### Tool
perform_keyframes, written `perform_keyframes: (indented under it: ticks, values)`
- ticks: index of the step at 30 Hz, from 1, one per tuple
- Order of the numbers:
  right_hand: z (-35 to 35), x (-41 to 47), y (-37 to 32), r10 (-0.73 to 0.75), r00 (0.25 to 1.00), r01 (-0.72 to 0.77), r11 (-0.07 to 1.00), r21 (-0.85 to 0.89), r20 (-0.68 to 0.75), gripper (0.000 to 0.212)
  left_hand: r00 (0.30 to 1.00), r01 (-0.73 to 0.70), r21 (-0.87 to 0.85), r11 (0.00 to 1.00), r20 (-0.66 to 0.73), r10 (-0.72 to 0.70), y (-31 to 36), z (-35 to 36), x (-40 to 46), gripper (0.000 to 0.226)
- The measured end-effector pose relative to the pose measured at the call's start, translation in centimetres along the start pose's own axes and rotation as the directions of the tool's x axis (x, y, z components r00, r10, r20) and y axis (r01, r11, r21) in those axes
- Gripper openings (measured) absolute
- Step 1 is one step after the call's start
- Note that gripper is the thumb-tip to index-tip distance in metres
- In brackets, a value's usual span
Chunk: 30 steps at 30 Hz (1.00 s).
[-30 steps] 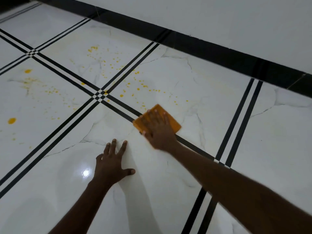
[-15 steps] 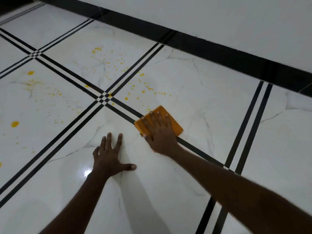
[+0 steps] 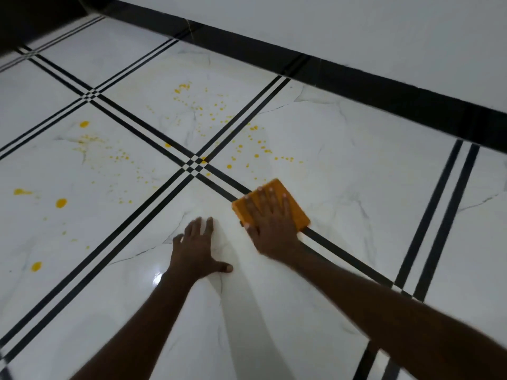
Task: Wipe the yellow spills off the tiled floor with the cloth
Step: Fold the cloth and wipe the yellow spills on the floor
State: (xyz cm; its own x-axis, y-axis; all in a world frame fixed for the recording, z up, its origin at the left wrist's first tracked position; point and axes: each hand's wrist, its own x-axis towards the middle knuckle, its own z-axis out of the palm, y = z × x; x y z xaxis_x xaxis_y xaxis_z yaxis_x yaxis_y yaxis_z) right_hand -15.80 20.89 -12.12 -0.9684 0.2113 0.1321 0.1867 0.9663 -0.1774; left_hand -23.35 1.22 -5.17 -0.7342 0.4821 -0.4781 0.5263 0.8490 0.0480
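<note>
An orange folded cloth [image 3: 297,212] lies flat on the white tiled floor [image 3: 356,165], across a black double grout line. My right hand [image 3: 270,223] presses on it with straight, spread fingers. My left hand [image 3: 196,249] rests flat on the tile just left of the cloth, fingers spread. Yellow spills [image 3: 255,149] speckle the tile beyond the cloth. More yellow drops [image 3: 203,111] dot the far tile, and larger yellow blobs [image 3: 61,203] sit on the left tile.
A black skirting band [image 3: 356,80] runs along a white wall [image 3: 356,31] at the back. Black double lines [image 3: 439,215] cross the floor in a grid. A bright light reflection [image 3: 157,278] shines beside my left wrist.
My right hand and the cloth stay on the black line near the tile crossing, shifting slightly. The view has tilted, bringing more of the left tile's yellow blobs into sight. My left hand stays planted.
</note>
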Motion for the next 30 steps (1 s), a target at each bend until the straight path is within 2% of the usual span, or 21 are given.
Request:
perform_keyframes:
  ticks: [2,5,7,9,11,12,13,14,15,17,18,19,21,22,24,25,26,27,28,29,30]
  values:
    - [0.5,4.6,3.6,-0.098,0.995,0.100,0.994,-0.055,0.028,0.062,0.998,0.054,0.007,0.999,-0.032,-0.053,-1.9,-0.7,1.1,0.148]
    - [0.5,7.3,11.3,0.187,0.982,-0.189,0.977,-0.096,-0.034,0.071,0.994,0.106,0.000,0.994,0.022,-0.106,-4.6,0.0,2.5,0.155]
    - [-0.6,5.1,15.1,0.377,0.915,-0.392,0.915,-0.097,-0.142,0.071,0.993,0.115,-0.035,0.993,0.044,-0.114,-5.5,1.2,3.3,0.155]
    - [-1.2,2.6,15.2,0.582,0.805,-0.584,0.812,0.022,-0.112,0.072,0.993,0.116,-0.078,0.990,0.039,-0.114,-6.1,2.0,3.6,0.154]
    - [-1.0,2.0,10.2,0.670,0.737,-0.665,0.743,0.081,-0.093,0.074,0.993,0.118,-0.102,0.988,0.020,-0.116,-6.7,2.3,3.9,0.152]
    - [-0.3,1.9,6.6,0.621,0.776,-0.616,0.784,0.081,-0.112,0.075,0.994,0.111,-0.114,0.987,0.017,-0.110,-6.8,2.5,3.9,0.152]
    - [0.7,2.5,3.1,0.474,0.873,-0.468,0.881,0.070,-0.115,0.075,0.995,0.105,-0.131,0.986,0.011,-0.104,-6.9,2.6,3.9,0.152]
    - [1.5,3.2,0.2,0.250,0.964,-0.246,0.968,0.050,-0.086,0.073,0.995,0.096,-0.142,0.985,0.004,-0.096,-6.9,2.6,3.8,0.152]
    - [2.2,4.8,-1.9,0.019,0.999,-0.018,1.000,0.017,-0.037,0.072,0.996,0.088,-0.148,0.985,-0.005,-0.090,-7.0,2.6,3.8,0.152]
    - [2.7,9.9,-2.1,-0.264,0.964,0.265,0.964,-0.023,0.028,0.070,0.996,0.076,-0.161,0.984,-0.028,-0.082,-7.1,2.7,3.6,0.151]
    - [3.2,13.1,-0.9,-0.272,0.962,0.272,0.961,-0.044,0.015,0.069,0.997,0.067,-0.177,0.982,-0.036,-0.074,-7.3,2.9,3.7,0.151]
    - [3.7,15.6,1.0,-0.181,0.983,0.180,0.981,-0.067,-0.011,0.070,0.997,0.058,-0.189,0.980,-0.039,-0.067,-7.2,3.0,3.6,0.151]
    - [3.1,18.7,5.7,0.162,0.985,-0.168,0.981,-0.093,-0.066,0.072,0.997,0.046,-0.196,0.979,-0.054,-0.058,-7.2,3.2,3.5,0.152]
    - [2.6,18.6,7.9,0.328,0.939,-0.335,0.940,-0.059,-0.107,0.071,0.996,0.044,-0.191,0.981,-0.063,-0.057,-7.0,3.4,3.3,0.152]
    - [1.2,17.7,7.9,0.611,0.782,-0.604,0.791,0.092,-0.120,0.072,0.996,0.047,-0.206,0.977,-0.069,-0.063,-7.3,3.2,3.4,0.152]
    - [1.1,16.9,5.6,0.692,0.710,-0.684,0.722,0.105,-0.131,0.075,0.996,0.048,-0.215,0.975,-0.061,-0.062,-7.3,3.0,3.3,0.152]
    - [1.2,15.8,2.6,0.702,0.698,-0.697,0.712,0.091,-0.143,0.077,0.997,0.038,-0.217,0.976,-0.060,-0.053,-7.2,2.9,3.4,0.151]
    - [1.6,14.7,-1.1,0.639,0.754,-0.639,0.767,0.053,-0.150,0.078,0.998,0.030,-0.215,0.976,-0.055,-0.043,-7.1,2.6,3.4,0.151]
    - [2.4,13.7,-4.3,0.485,0.870,-0.484,0.874,0.034,-0.090,0.078,0.998,0.025,-0.219,0.975,-0.043,-0.035,-7.1,2.5,3.2,0.151]
    - [3.1,13.4,-6.7,0.264,0.964,-0.263,0.965,0.021,-0.027,0.077,0.999,0.022,-0.222,0.975,-0.038,-0.031,-7.1,2.3,3.2,0.151]
    - [3.8,14.2,-7.6,0.045,0.999,-0.045,0.999,0.002,0.028,0.075,0.999,0.025,-0.224,0.974,-0.039,-0.035,-7.2,2.4,3.1,0.150]
